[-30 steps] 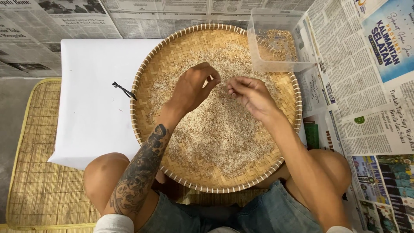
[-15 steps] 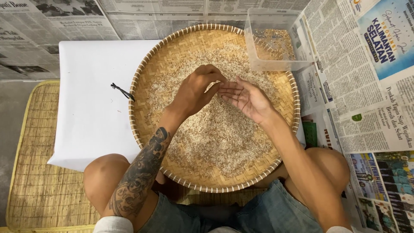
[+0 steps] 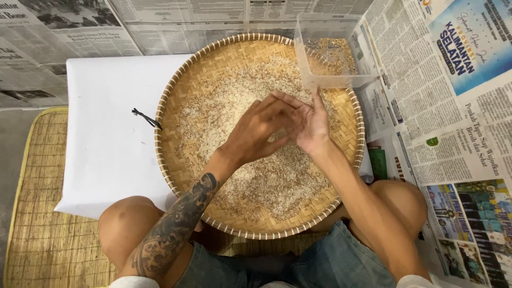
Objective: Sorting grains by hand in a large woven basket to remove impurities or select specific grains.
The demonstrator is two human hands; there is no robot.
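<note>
Left hand (image 3: 262, 128) over middle of round woven tray (image 3: 176, 96), fingers curled, tips meeting right hand (image 3: 312, 124); whether it pinches grain, cannot tell. Right hand open, palm turned up, fingers spread. Rice grains (image 3: 266, 181) heaped beneath both hands. Clear plastic container (image 3: 330, 80) just beyond right hand, on tray rim. White sheet (image 3: 106, 160) left of left hand.

Tattooed left forearm (image 3: 176, 226), blue denim shorts (image 3: 330, 266), white sleeves.

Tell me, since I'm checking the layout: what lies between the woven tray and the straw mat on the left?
A white sheet, seen in the head view, with a small black tie lying on it near the woven tray; the straw mat follows.
</note>
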